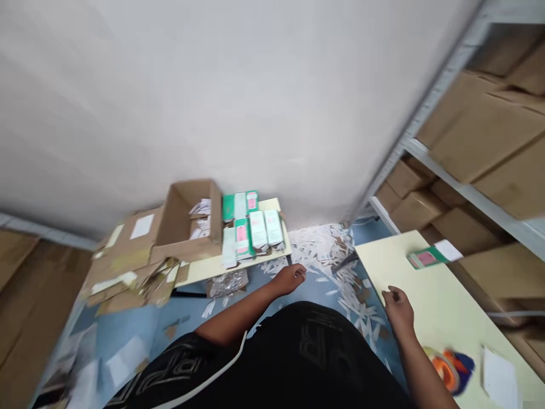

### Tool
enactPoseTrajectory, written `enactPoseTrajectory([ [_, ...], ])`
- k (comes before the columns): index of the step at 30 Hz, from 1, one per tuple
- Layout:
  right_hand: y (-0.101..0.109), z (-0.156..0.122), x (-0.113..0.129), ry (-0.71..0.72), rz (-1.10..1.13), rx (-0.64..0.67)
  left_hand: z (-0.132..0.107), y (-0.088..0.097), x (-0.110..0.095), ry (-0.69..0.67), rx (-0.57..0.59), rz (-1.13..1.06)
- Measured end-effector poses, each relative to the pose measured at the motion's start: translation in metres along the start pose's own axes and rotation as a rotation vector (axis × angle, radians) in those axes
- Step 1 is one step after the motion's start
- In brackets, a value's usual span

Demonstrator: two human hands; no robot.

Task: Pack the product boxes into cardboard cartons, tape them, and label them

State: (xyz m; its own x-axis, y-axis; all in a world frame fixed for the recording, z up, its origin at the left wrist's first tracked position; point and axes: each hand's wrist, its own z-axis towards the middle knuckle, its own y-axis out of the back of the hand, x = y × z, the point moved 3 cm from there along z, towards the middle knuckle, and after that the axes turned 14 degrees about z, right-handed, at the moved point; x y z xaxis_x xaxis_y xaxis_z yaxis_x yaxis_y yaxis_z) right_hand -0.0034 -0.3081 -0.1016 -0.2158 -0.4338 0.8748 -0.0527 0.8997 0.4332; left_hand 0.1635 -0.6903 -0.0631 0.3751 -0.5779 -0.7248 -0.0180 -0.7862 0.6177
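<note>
My left hand [290, 278] hangs in front of me above the blue floor, fingers curled loosely, with what may be a small white scrap at its fingertips. It is just short of the low yellow table [204, 269] that carries several green and white product boxes [251, 229] and an open cardboard box [187, 221]. My right hand [398, 305] hovers at the left edge of a second yellow table [409, 267], fingers curled, nothing visible in them. A flat green and pink packet [428, 257] lies further back on that table.
White paper strips [336, 255] litter the floor between the tables. Flattened cardboard [128, 267] is piled at the left. A metal shelf [464, 193] of brown cartons stands at the right. An orange and blue object [451, 366] and a white sheet lie near the right table's front.
</note>
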Motion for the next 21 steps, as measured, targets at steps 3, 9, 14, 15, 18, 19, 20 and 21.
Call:
enactPoseTrajectory([
  [3, -0.054, -0.009, 0.029, 0.018, 0.031, 0.107, -0.028, 0.03, 0.029, 0.047, -0.075, -0.034],
  [9, -0.146, -0.027, 0.092, 0.146, -0.008, 0.428, -0.069, 0.055, 0.068, 0.178, -0.238, -0.127],
  [14, -0.201, -0.02, 0.136, 0.205, -0.067, 0.673, -0.09, 0.035, 0.082, 0.313, -0.346, -0.201],
  [15, -0.211, -0.016, 0.142, 0.211, -0.074, 0.715, -0.095, 0.03, 0.082, 0.341, -0.362, -0.204],
  [18, -0.24, -0.009, 0.153, 0.219, -0.092, 0.84, -0.113, 0.019, 0.083, 0.414, -0.423, -0.207],
  [19, -0.249, -0.009, 0.156, 0.226, -0.099, 0.876, -0.121, 0.016, 0.084, 0.443, -0.448, -0.207],
  [20, -0.257, -0.01, 0.16, 0.237, -0.108, 0.905, -0.13, 0.015, 0.085, 0.478, -0.474, -0.207],
  [21, -0.264, -0.012, 0.163, 0.25, -0.114, 0.926, -0.14, 0.013, 0.087, 0.517, -0.501, -0.209],
])
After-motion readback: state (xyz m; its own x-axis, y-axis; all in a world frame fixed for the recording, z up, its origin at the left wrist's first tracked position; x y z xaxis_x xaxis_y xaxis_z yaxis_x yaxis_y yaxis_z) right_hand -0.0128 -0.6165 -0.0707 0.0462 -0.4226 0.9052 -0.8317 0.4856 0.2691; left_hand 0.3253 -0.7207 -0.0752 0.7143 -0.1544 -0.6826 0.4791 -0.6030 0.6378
